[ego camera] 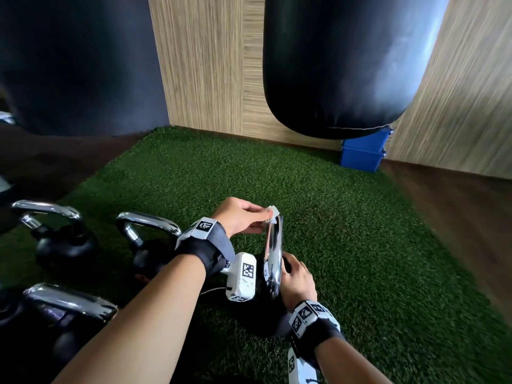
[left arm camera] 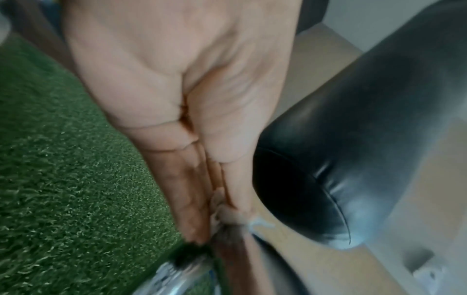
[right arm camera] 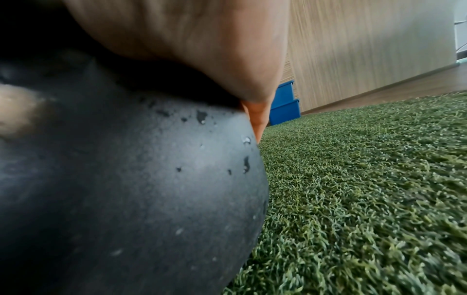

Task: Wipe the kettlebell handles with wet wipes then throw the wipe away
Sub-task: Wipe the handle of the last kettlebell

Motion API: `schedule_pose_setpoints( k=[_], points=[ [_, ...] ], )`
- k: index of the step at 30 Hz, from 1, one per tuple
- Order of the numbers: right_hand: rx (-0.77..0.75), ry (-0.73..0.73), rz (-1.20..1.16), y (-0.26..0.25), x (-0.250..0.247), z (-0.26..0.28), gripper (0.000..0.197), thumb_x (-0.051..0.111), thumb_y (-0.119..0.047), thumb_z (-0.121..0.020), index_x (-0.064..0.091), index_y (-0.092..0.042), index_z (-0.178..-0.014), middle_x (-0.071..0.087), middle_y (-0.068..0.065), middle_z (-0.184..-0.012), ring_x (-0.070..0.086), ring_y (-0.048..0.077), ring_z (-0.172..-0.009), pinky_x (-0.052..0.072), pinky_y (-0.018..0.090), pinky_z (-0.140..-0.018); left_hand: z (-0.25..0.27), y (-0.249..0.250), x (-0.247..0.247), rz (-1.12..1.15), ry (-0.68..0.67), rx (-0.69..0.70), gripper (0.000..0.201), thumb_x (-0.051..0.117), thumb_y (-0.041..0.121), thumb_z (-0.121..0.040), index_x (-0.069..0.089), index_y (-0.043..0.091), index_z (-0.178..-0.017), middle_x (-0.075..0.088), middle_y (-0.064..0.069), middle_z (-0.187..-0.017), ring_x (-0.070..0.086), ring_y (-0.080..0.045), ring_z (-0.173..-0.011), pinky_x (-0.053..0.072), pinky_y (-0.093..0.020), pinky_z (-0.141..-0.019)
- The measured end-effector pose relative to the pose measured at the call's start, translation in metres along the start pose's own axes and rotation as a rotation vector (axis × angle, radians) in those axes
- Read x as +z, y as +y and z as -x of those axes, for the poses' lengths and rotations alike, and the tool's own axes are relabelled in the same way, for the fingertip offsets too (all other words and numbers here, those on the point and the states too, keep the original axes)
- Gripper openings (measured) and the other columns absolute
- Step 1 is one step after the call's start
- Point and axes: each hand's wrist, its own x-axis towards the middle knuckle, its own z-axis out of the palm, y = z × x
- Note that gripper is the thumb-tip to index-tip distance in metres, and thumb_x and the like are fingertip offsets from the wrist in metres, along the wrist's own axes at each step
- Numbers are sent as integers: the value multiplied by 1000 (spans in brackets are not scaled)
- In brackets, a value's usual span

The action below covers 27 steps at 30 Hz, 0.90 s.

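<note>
A black kettlebell (right arm camera: 126,189) with a chrome handle (ego camera: 273,253) stands on the green turf (ego camera: 346,231) in front of me. My left hand (ego camera: 249,217) pinches a small white wet wipe (ego camera: 273,213) against the top of that handle. The left wrist view shows the left hand's fingers (left arm camera: 192,209) pressed together on the wipe (left arm camera: 260,222), just above the blurred chrome handle (left arm camera: 177,275). My right hand (ego camera: 297,275) holds the kettlebell's body by the base of the handle. Its palm (right arm camera: 189,40) lies over the ball, which carries a few water drops.
Three more chrome-handled kettlebells (ego camera: 63,236) (ego camera: 146,236) (ego camera: 69,309) stand at the left. Two black punching bags (ego camera: 332,65) (ego camera: 77,65) hang ahead. Stacked blue boxes (ego camera: 363,156) sit in the corner by the wooden wall. Turf stretches to the right.
</note>
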Motion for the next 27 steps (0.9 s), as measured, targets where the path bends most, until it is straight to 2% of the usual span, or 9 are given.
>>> schedule_pose_setpoints(
  k=[2, 5, 10, 14, 18, 22, 25, 27],
  points=[
    [4, -4, -1, 1, 0, 0, 49, 40, -62, -94, 55, -37, -134, 61, 7, -132, 56, 26, -122, 45, 38, -101, 11, 1, -5, 4, -105, -66, 10, 76, 4, -87, 70, -2, -93, 77, -10, -78, 75, -15, -67, 63, -26, -64],
    [-2, -10, -4, 0, 1, -1, 48, 41, -60, -95, 56, -35, -134, 62, 7, -132, 56, 27, -122, 44, 38, -103, 27, -1, -17, -78, -257, -93, 9, 73, 4, -90, 67, -1, -95, 77, -8, -79, 76, -15, -71, 62, -25, -65],
    [-3, -5, -22, 0, 1, -1, 46, 43, -59, -95, 58, -34, -131, 64, 9, -129, 57, 28, -121, 44, 38, -103, 44, -14, -18, -12, -208, -44, 14, 75, 3, -88, 66, -1, -97, 74, -9, -85, 75, -15, -75, 63, -26, -68],
    [-3, 4, -23, 0, 0, 0, 45, 44, -57, -96, 58, -33, -132, 64, 10, -129, 57, 28, -121, 45, 38, -102, 56, -32, -26, -88, -326, -53, 15, 75, -5, -84, 65, 4, -91, 76, -3, -77, 75, -14, -76, 64, -30, -70],
    [-14, 14, -30, -1, 0, 1, 45, 45, -55, -96, 59, -32, -132, 64, 9, -129, 58, 28, -120, 45, 38, -102, 63, -45, -29, -138, -335, -5, 23, 80, -10, -75, 68, 6, -87, 77, -4, -75, 76, -15, -73, 64, -29, -68],
    [-21, 24, -26, 0, 0, 1, 43, 46, -54, -97, 60, -31, -130, 65, 10, -127, 59, 29, -118, 46, 37, -100, 66, -54, -30, -380, -362, 86, 27, 91, 2, -70, 76, 18, -85, 79, -5, -83, 73, -13, -75, 61, -26, -75],
    [-21, 21, -20, 1, 0, 0, 41, 46, -52, -97, 60, -32, -130, 65, 11, -127, 59, 30, -118, 44, 37, -99, 67, -62, -32, -390, -344, 144, 26, 95, 9, -67, 80, 26, -80, 81, -2, -85, 73, -7, -76, 57, -19, -71],
    [-16, 26, -26, 1, 1, -1, 41, 46, -52, -97, 60, -32, -130, 64, 11, -127, 58, 30, -119, 43, 36, -99, 68, -72, -29, -415, -330, 148, 27, 95, 8, -65, 79, 26, -76, 80, 0, -84, 73, -6, -75, 56, -18, -71]
  ],
)
